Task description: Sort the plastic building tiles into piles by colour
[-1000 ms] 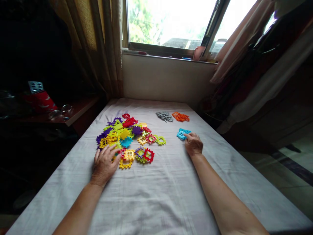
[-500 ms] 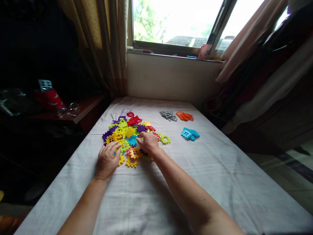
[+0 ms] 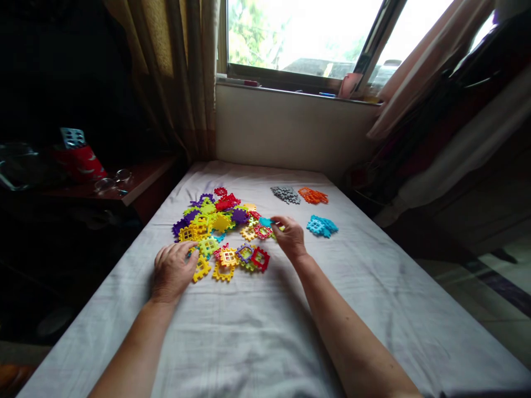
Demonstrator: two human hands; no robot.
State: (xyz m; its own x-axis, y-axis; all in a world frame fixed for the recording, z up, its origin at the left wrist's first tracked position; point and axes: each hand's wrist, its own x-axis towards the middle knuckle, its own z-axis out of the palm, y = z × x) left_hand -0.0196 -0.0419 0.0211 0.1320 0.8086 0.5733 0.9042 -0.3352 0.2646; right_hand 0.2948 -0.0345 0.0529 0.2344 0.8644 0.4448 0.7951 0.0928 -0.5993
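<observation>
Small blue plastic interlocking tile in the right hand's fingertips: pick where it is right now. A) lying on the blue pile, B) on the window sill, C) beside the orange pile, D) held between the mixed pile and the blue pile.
D: the right hand pinches the small blue plastic tile at the mixed-colour pile's right edge, clearly apart from the blue pile to its right.

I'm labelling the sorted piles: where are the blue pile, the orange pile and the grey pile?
blue pile (image 3: 322, 226), head view, middle of the cluster.
orange pile (image 3: 313, 195), head view, centre of the heap.
grey pile (image 3: 285, 194), head view, centre of the heap.
</observation>
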